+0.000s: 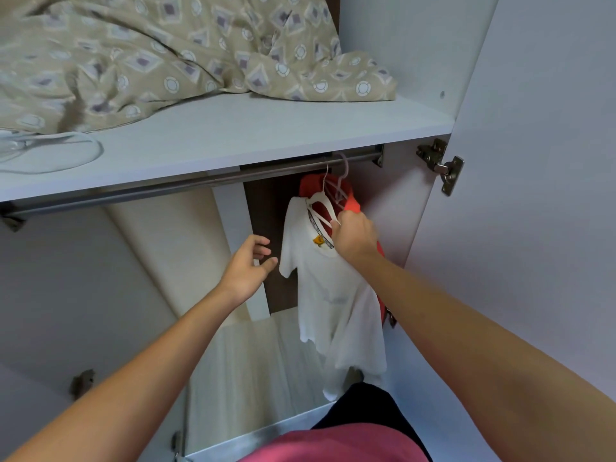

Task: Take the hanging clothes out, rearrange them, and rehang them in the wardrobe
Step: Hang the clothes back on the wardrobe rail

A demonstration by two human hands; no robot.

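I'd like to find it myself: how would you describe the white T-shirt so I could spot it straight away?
Look under the shelf at the metal rail, near its right end. Two garments hang there; the T-shirt is the front one, on a white hanger that the right hand grips. Unlike the red garment behind, it is white, with a yellow neck label.

We see a white T-shirt (328,295) on a white hanger (321,208), hooked on the rail (186,185) near its right end. A red top (328,186) hangs on its own hanger just behind the white T-shirt, touching it.
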